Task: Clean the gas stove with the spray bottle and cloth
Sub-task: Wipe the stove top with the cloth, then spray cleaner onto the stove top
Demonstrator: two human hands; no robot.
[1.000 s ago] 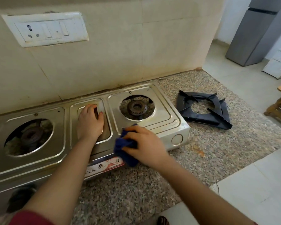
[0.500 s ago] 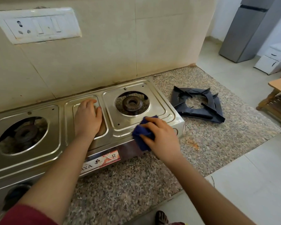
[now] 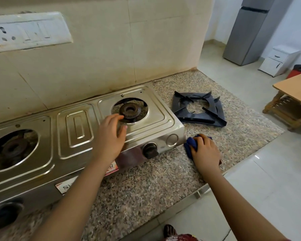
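My feed shows a silver steel stove (image 3: 42, 150) with a rust-brown burner (image 3: 130, 111) and a black knob (image 3: 150, 150), on a pink-grey counter (image 3: 146, 188) speckled black. The cloth (image 3: 191, 144) is deep blue, the grate (image 3: 214, 117) glossy black. Cream wall tiles (image 3: 111, 58) carry a white switch plate (image 3: 28, 32). Beyond, I see a grey fridge (image 3: 247, 32), pale floor tiles (image 3: 268, 188) and a honey-brown table (image 3: 294, 87)
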